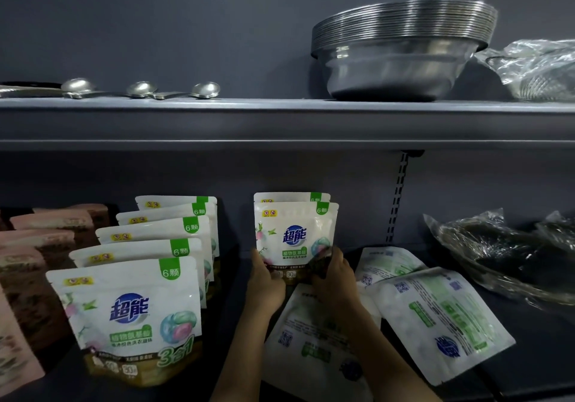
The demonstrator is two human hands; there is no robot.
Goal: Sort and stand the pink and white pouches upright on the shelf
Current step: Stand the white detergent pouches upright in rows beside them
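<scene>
I hold a white pouch [295, 236] upright on the lower shelf [236, 277], my left hand [264, 280] curled round its lower left corner and my right hand [331, 272] round its lower right corner. The pouch is glossy white with a green tab at the top right, a blue logo at mid-face, green lettering below, and a brown band at the base, mostly covered by my fingers. A second white pouch [291, 197] stands just behind it, only its top edge showing.

To the left, a row of five white pouches [133, 308] stands upright, front to back, faces toward me. Farther left, pink pouches [40, 239] stand in rows; their print is too dim to read.

To the right, three white pouches lie flat, backs up: one [311, 333] under my forearms, one [445, 324] overlapping beside it, and one [385, 261] farther back, partly covered. These lie directly beside the standing pair and take up the floor of the shelf on that side. Beyond them sits a crumpled clear plastic bag [504, 252] with dark contents.

On the upper shelf [217, 121] rest metal spoons [140, 88], a stack of steel bowls [401, 50], and another clear bag [535, 68].
</scene>
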